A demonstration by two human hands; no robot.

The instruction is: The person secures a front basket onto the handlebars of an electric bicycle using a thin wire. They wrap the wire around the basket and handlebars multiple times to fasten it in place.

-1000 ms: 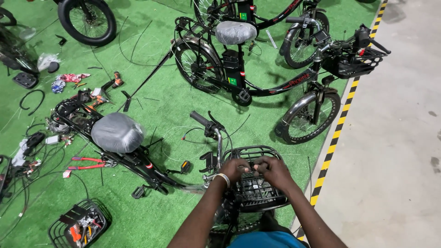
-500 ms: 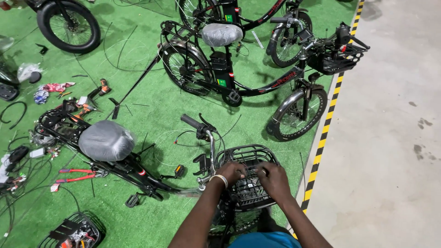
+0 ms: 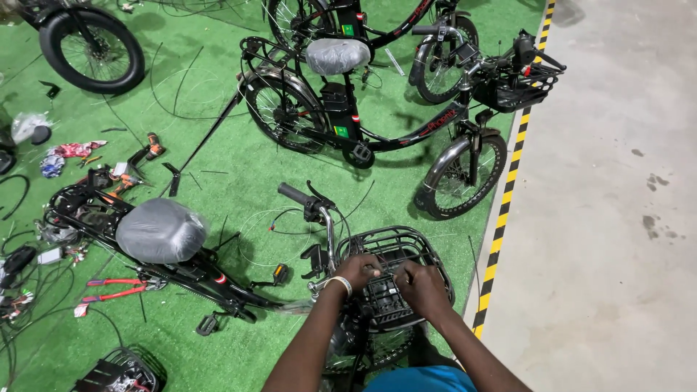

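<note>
A black wire basket sits on the front of a black bicycle just below me. My left hand, with a pale band at the wrist, grips the basket's near rim. My right hand presses inside the basket with closed fingers on something small that I cannot make out. The bicycle's handlebar grip and brake lever point left of the basket. Its seat, wrapped in clear plastic, lies further left, with the frame low over the green mat.
A second black bicycle with a wrapped seat and front basket stands upright beyond. Red-handled cutters, loose cables and small parts litter the green mat at left. A yellow-black stripe edges the concrete floor at right.
My view has tilted and shifted slightly, so the bicycles sit lower and closer. Both hands stay on the basket, working near its middle.
</note>
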